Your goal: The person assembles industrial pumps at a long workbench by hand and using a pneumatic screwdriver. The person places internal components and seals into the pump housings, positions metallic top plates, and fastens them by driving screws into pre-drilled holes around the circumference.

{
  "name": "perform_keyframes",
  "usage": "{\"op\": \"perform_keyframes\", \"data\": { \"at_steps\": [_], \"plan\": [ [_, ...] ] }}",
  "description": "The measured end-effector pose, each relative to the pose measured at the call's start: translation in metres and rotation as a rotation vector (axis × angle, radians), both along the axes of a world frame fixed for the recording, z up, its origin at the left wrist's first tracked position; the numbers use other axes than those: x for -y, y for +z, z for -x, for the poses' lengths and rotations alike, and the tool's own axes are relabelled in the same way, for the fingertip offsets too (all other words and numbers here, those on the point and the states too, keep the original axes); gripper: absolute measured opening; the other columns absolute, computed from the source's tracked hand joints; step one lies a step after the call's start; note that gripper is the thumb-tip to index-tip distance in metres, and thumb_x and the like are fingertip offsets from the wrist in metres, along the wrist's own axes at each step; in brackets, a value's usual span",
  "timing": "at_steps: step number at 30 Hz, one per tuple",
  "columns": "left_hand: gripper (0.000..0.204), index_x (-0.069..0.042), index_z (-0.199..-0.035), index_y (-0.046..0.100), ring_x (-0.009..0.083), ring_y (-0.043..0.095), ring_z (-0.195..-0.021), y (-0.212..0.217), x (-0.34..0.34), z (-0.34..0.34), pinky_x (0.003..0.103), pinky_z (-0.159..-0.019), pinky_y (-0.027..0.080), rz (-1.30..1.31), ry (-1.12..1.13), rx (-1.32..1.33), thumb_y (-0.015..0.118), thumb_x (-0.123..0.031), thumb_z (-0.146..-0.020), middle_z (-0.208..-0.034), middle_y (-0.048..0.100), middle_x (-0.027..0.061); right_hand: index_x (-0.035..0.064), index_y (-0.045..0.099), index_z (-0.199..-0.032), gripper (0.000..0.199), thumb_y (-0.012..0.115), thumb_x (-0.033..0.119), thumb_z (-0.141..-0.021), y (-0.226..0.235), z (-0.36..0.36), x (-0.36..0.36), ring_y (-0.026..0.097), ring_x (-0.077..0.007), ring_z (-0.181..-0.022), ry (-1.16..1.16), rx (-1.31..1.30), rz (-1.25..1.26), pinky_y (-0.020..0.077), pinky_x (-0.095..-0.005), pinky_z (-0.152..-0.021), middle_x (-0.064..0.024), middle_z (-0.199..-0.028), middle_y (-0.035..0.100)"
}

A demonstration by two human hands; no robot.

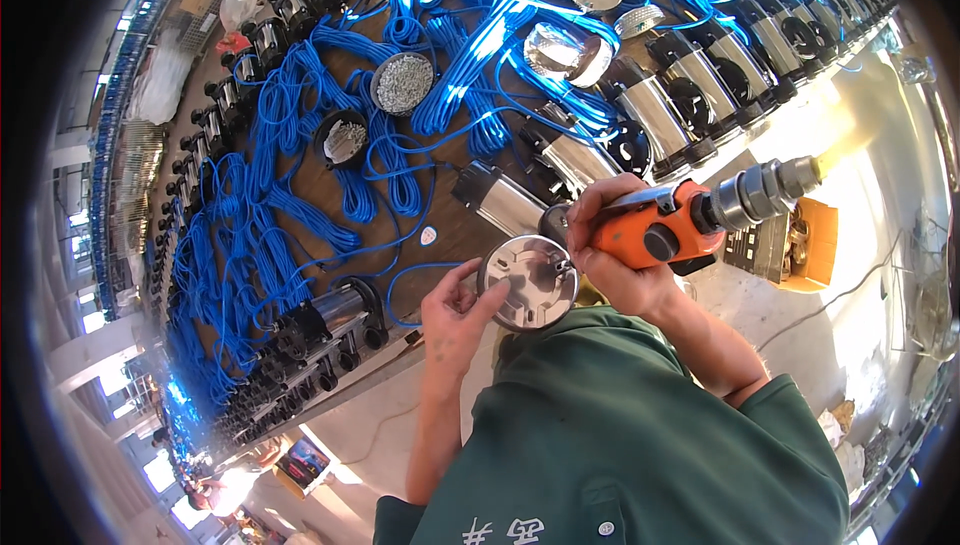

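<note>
My left hand (452, 317) grips a round, shallow metal cover (532, 295) with slots and shiny patches, thumb on its face and fingers at the rim. Beside it, my right hand (625, 275) is wrapped round an orange power drill (650, 227). The drill's silver chuck and socket (765, 193) point to the right, away from the cover. My right fingertips are close to the cover's right edge; whether they touch it I cannot tell. Just beyond my hands, a silver cylinder with black ends, like a pump body (505, 200), lies on the brown table (455, 230).
Coiled blue cables (290, 125) cover much of the table. Rows of silver pump bodies (650, 110) line its edges. Bowls of small parts (403, 83) and a shiny tin (556, 49) stand among the cables. An open cardboard box (815, 245) sits on the floor at right.
</note>
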State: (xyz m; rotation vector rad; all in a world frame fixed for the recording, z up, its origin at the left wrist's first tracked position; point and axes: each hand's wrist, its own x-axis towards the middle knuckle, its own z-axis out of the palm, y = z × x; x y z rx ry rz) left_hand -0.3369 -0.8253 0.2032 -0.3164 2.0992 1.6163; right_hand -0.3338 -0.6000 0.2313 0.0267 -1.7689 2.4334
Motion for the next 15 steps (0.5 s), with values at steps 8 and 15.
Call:
{"op": "perform_keyframes", "data": {
  "at_steps": [8,15],
  "plan": [
    [0.047,0.009,-0.110,0.059,0.0007,0.034,-0.061,-0.0061,-0.0041,-0.0038,0.016,-0.056,0.028,-0.085,0.087,-0.012,0.078,-0.013,-0.074,-0.067,0.036,-0.0090,0.0007,0.045,-0.098,0.034,0.049,-0.011,-0.067,-0.0015,-0.0021,0.0001,0.052,-0.0149,-0.066,-0.010,-0.053,0.036,0.0468,-0.0281,-0.057,-0.0109,-0.079,0.051],
    [0.044,0.008,-0.111,0.058,0.0009,0.038,-0.063,0.0002,-0.0030,-0.0049,0.016,-0.056,0.031,-0.054,0.079,0.014,0.076,-0.012,-0.076,-0.070,0.042,-0.0071,0.0001,0.054,-0.096,0.026,0.054,-0.005,-0.071,0.0055,-0.0019,0.0087,0.058,-0.0114,-0.065,-0.016,0.051,0.058,0.0491,-0.0257,-0.058,-0.0050,-0.073,0.058]
  ]
}}
